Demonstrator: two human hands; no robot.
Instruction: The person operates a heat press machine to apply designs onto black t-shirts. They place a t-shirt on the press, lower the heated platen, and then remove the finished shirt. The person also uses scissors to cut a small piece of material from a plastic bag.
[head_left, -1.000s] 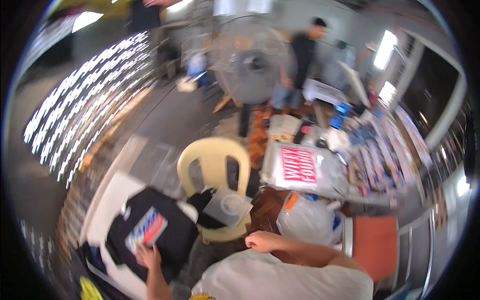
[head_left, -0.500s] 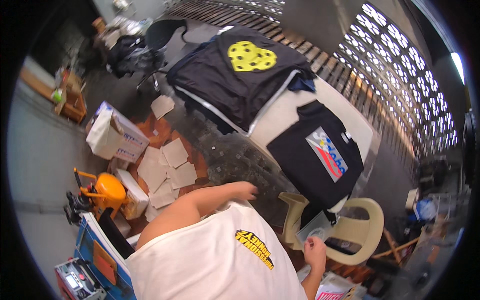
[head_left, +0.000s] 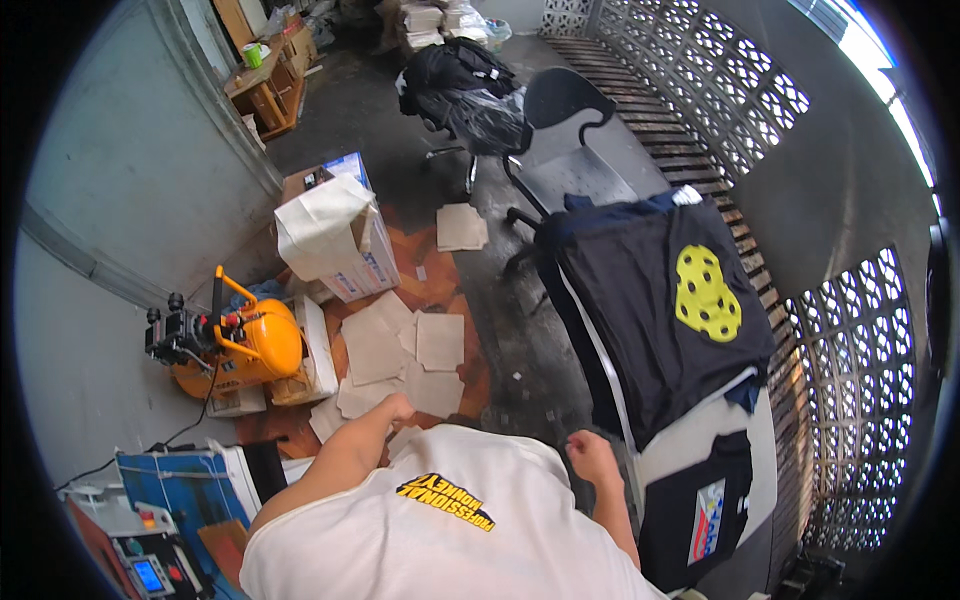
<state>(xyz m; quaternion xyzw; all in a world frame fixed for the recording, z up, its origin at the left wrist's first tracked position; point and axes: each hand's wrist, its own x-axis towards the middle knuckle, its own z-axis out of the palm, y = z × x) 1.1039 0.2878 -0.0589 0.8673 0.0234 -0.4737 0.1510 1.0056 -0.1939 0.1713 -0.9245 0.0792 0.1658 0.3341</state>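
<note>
My left hand point(head_left: 398, 408) is closed in a loose fist in front of my white shirt, over the edge of the flat tan sheets point(head_left: 376, 340) on the floor. Nothing shows in its fingers. To the right, my right hand point(head_left: 592, 457) is curled shut, also with nothing visible in it. It is nearest the table point(head_left: 755, 435), left of the black shirt point(head_left: 690, 510) with a colourful printed panel. Farther along the table lies a stack of dark garments point(head_left: 630, 290), the top one bearing a yellow spotted print point(head_left: 708, 295).
Left of the sheets stand an orange air compressor point(head_left: 272, 335) and an open carton point(head_left: 345, 245). A machine with a small screen point(head_left: 148, 573) is at the lower left. Ahead are a black office chair point(head_left: 568, 100) and a seat piled with black bags point(head_left: 465, 85).
My view has turned left, and the cream chair has left the picture. My right hand, earlier by a grey sheet at that chair, is now away from it and curled.
</note>
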